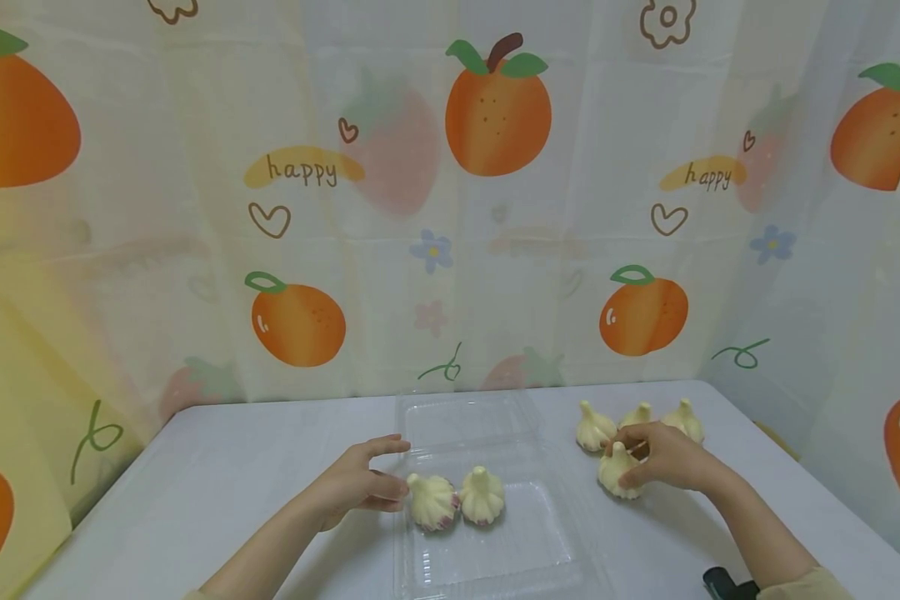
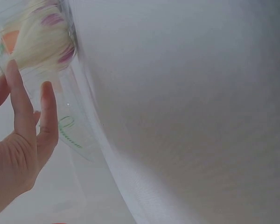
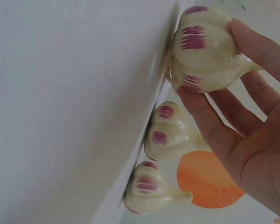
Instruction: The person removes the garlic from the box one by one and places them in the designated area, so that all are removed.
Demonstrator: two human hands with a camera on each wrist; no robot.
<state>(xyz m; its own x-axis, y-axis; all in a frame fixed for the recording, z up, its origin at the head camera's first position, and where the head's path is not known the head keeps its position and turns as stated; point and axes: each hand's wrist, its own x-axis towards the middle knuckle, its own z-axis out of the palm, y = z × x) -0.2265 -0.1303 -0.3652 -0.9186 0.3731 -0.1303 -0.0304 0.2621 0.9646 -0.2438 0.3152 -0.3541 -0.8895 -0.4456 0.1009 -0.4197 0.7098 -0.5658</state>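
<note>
My right hand (image 1: 671, 457) grips a garlic bulb (image 3: 207, 51) between thumb and fingers; its base sits close to the table surface. Just behind it stand three more bulbs: one at the left (image 1: 594, 428), one in the middle (image 1: 634, 414) and one at the right (image 1: 686, 419). A clear plastic container (image 1: 525, 575) lies in front of me with two garlic bulbs inside, a left one (image 1: 432, 502) and a right one (image 1: 483, 497). My left hand (image 1: 348, 483) is at the container's left side, fingers spread and loosely extended, fingertips near the left bulb.
The container's hinged lid (image 1: 461, 417) lies folded back toward the rear of the white table (image 1: 217, 483). A dark object (image 1: 727, 583) shows beside my right forearm. A fruit-printed curtain (image 1: 495, 250) hangs behind the table and along its sides.
</note>
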